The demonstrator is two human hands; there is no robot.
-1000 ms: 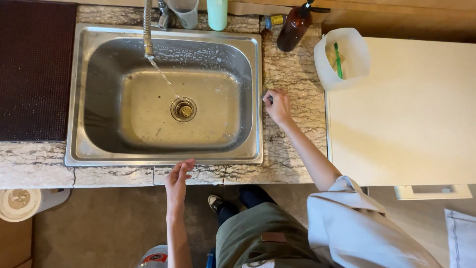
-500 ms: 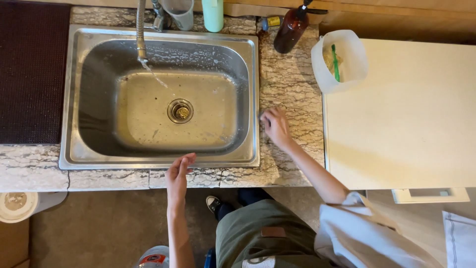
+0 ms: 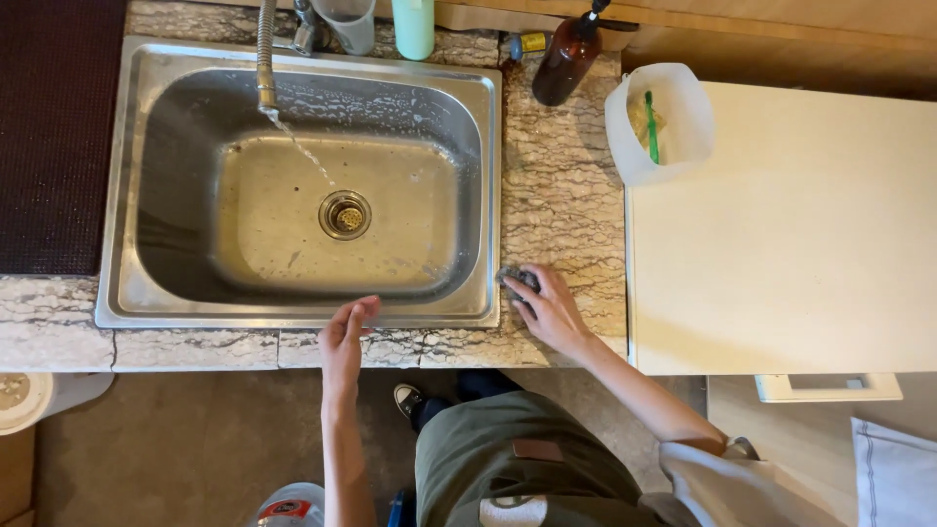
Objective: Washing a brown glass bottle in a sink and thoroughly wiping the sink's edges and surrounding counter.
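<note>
Head view: right hand (image 3: 552, 312) fingers clamped on a grey scrubber (image 3: 515, 281), pressed on table beside sink (image 3: 488, 195). Left hand (image 3: 344, 337) fingers loose, empty, resting on rim. Tap (image 3: 265, 59) running; wiping underway.

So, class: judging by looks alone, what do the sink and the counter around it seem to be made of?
Sink: probably stainless steel, a brushed grey finish with soft reflections and a pressed rim. Counter: looks like pale stone or a stone-patterned laminate, with dark branching veins; which one cannot be told.

Glossy wet steel sink (image 3: 127, 195), veined matt stone counter (image 3: 561, 195).
</note>
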